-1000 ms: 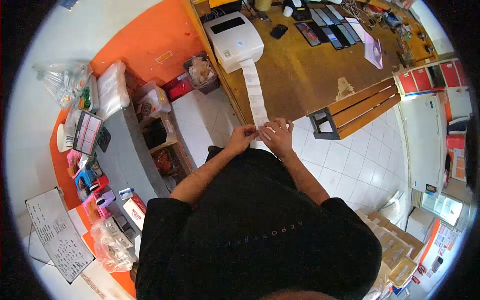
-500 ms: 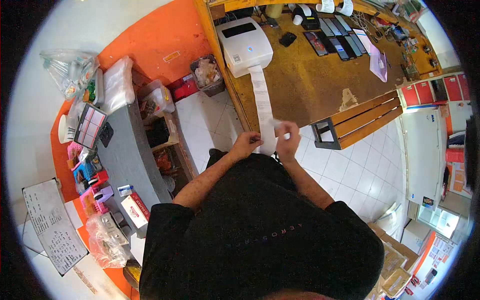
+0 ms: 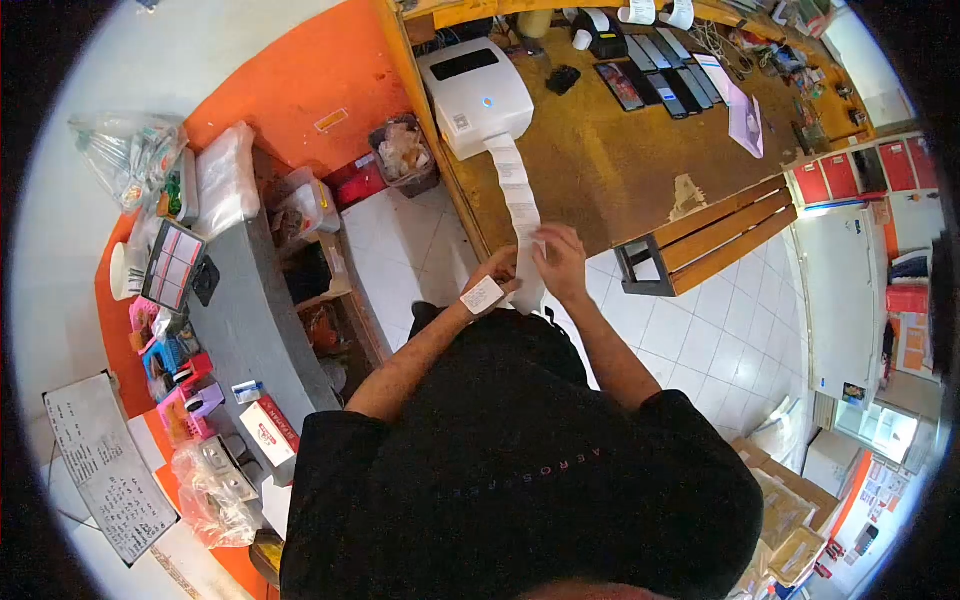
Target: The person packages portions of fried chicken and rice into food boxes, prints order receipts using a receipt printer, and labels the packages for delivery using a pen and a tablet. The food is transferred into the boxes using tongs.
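Note:
A white label printer (image 3: 478, 95) stands on the wooden desk, and a long strip of printed labels (image 3: 513, 185) runs from its front down over the desk edge towards me. My left hand (image 3: 498, 270) is closed at the strip's left side, its fingers partly hidden. Across the back of that hand, near the wrist, lies a small white label (image 3: 483, 294) with print on it. On the other side, my right hand (image 3: 561, 262) has its fingertips pinched at the strip's right edge. The strip's lower end hangs in front of my dark shirt.
Several phones (image 3: 655, 65) lie in rows on the wooden desk (image 3: 600, 160), beside a purple sheet (image 3: 745, 122). A slatted wooden bench (image 3: 715, 240) stands under the desk's right side. To my left is a grey counter (image 3: 250, 320) with a tablet (image 3: 175, 262) and a red-white box (image 3: 268, 430).
A small white label that was at my right fingers now lies on the back of my left hand. My right hand has moved slightly left and up, onto the strip's edge.

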The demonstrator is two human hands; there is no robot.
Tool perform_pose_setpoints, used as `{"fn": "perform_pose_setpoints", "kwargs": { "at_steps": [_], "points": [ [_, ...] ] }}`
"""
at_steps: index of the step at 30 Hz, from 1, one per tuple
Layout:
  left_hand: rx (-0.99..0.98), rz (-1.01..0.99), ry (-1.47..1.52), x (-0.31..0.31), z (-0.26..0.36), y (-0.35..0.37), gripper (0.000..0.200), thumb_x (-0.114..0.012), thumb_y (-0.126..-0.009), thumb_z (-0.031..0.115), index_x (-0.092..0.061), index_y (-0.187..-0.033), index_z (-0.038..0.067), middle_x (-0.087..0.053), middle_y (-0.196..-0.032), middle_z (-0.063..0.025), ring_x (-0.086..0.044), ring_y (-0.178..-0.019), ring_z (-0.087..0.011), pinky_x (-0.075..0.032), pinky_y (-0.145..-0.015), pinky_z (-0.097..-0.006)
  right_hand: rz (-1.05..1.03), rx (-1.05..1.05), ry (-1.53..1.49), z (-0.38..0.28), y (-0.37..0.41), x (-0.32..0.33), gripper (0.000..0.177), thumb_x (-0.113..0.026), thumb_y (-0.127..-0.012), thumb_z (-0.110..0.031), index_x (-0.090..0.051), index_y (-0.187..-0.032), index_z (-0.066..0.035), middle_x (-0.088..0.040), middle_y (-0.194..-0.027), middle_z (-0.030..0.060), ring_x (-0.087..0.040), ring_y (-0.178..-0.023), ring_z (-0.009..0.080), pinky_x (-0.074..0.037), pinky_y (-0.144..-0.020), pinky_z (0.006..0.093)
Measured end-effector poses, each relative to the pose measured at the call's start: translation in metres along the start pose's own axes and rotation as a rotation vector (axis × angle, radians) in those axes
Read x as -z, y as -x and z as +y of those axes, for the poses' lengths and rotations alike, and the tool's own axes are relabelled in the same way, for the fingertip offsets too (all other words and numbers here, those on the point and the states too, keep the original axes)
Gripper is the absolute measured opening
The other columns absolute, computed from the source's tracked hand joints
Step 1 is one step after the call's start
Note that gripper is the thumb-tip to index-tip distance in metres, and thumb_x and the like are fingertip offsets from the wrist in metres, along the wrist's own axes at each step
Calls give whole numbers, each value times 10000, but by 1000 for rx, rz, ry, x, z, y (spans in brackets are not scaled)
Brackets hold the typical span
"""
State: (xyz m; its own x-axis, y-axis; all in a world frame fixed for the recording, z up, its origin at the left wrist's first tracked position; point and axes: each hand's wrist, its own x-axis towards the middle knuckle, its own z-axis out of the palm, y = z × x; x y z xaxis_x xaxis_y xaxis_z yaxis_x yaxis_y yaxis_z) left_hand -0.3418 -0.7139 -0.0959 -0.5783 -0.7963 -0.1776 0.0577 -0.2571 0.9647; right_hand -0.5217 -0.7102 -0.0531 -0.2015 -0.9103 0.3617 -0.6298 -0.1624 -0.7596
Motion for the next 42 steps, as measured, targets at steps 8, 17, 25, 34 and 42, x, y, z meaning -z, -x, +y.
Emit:
{"fn": "perform_pose_setpoints", "kwargs": {
  "at_steps": [8,17,25,34,42],
  "points": [
    [-32,-21,-414,8,27,-12,564,-661,-810,60,-428,-1323,94,-598,-859,-57,-589,-760,-150,-487,-676,-295,-162,377,205,-8,-19,13,159,-730,-740,-188,-694,-876,-115,-680,-899,31,-605,-1007,212,-382,-916,414],
    [-52,-76,-479,11,42,-7,610,-613,-793,29,-399,-1354,137,-633,-879,-152,-643,-816,-289,-512,-757,-382,-73,316,142,7,-25,14,112,-735,-740,-147,-682,-786,-60,-679,-782,63,-644,-761,188,-421,-791,342],
    [-347,427,-952,19,25,20,575,-678,-813,219,-453,-1325,84,-651,-990,-188,-637,-976,-298,-490,-859,-375,405,-451,-486,-32,-38,6,39,-673,-802,-32,-669,-828,-4,-674,-829,72,-611,-841,126,-459,-711,244],
    [-167,793,285,56,164,136,411,-468,-996,166,-440,-1379,20,-592,-1237,-117,-589,-1037,-168,-469,-932,-301,-339,843,-197,-203,-49,-63,227,-764,-689,-158,-701,-907,-153,-648,-1109,-28,-522,-1196,250,-360,-961,423],
    [-516,949,973,79,144,262,598,-410,-971,508,-389,-1360,54,-542,-1260,-122,-533,-1146,-246,-387,-1014,-438,-534,820,-636,-312,0,-161,167,-745,-689,-72,-674,-835,-113,-647,-990,8,-557,-1043,277,-400,-907,398]
  ]
}}
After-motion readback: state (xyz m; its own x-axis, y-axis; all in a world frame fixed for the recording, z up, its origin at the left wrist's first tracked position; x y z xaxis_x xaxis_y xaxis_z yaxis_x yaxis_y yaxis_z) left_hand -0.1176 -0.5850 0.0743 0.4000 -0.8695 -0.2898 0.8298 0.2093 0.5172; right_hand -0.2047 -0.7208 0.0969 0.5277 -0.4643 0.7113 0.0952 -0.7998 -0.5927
